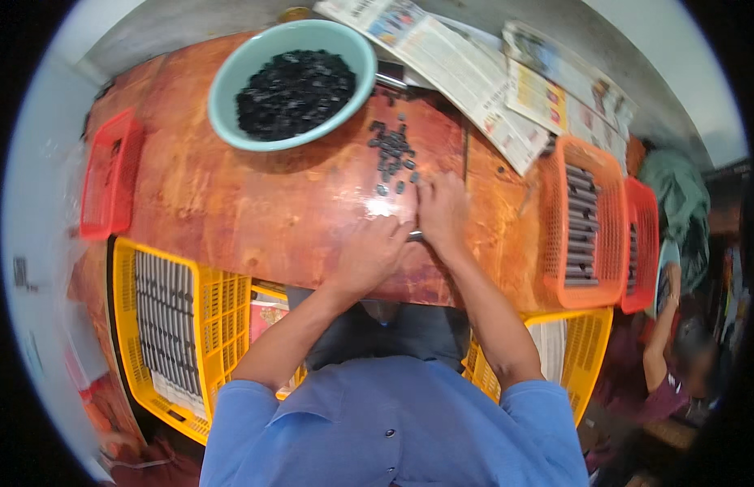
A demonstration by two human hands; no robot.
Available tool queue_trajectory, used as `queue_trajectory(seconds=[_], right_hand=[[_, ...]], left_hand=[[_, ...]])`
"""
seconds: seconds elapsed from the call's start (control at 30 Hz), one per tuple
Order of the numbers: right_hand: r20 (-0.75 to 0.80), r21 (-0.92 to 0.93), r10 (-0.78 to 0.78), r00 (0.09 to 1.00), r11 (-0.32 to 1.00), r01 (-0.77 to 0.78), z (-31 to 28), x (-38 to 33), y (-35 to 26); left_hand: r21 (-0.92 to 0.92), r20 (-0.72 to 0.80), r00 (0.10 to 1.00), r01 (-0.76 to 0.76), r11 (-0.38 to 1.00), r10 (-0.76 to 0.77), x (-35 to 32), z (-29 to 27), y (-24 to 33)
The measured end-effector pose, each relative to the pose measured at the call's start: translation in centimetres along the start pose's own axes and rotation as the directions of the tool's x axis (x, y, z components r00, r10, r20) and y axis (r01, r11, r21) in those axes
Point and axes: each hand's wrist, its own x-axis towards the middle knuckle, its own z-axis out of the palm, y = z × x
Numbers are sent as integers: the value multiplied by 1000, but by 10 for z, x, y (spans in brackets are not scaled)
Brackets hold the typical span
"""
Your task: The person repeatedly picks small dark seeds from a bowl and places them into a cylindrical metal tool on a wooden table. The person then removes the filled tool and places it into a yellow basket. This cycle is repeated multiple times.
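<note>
Both my hands are over the middle of the wooden table. My left hand [377,247] is closed, fingers bent down around a short grey metal tube; its shiny end [416,235] shows between my hands, the rest hidden. To its right and slightly farther away, my right hand [443,209] has its fingers curled together, slightly blurred. Its fingertips are beside the nearest of the small black parts [391,150], and what they hold, if anything, is hidden. Beyond these loose parts stands a pale green basin [222,122] heaped with similar black pieces.
Newspapers [466,81] cover the table's far right. Orange basket [613,243] at right holds grey tubes; a red basket [652,243] adjoins it. Another red basket [91,203] stands left. Yellow crates [222,325] flank me below the table. Another person's arm [659,345] shows far right.
</note>
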Motion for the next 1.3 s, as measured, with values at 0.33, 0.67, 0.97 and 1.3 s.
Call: queue_trajectory(seconds=[0.33, 0.67, 0.97, 1.3], right_hand=[[89, 622, 363, 928, 707, -336, 2, -7, 45], [-101, 451, 194, 976, 883, -129, 31, 4, 79], [60, 308, 284, 957, 907, -288, 26, 5, 72], [67, 378, 171, 983, 907, -184, 21, 5, 67]], left_hand=[[-512, 159, 785, 584, 630, -599, -75, -56, 17], [-655, -69, -61, 756, -1, -996, -308, -216, 4], [198, -327, 243, 962, 186, -913, -520, -233, -40], [378, -129, 196, 916, 134, -972, -546, -207, -70]])
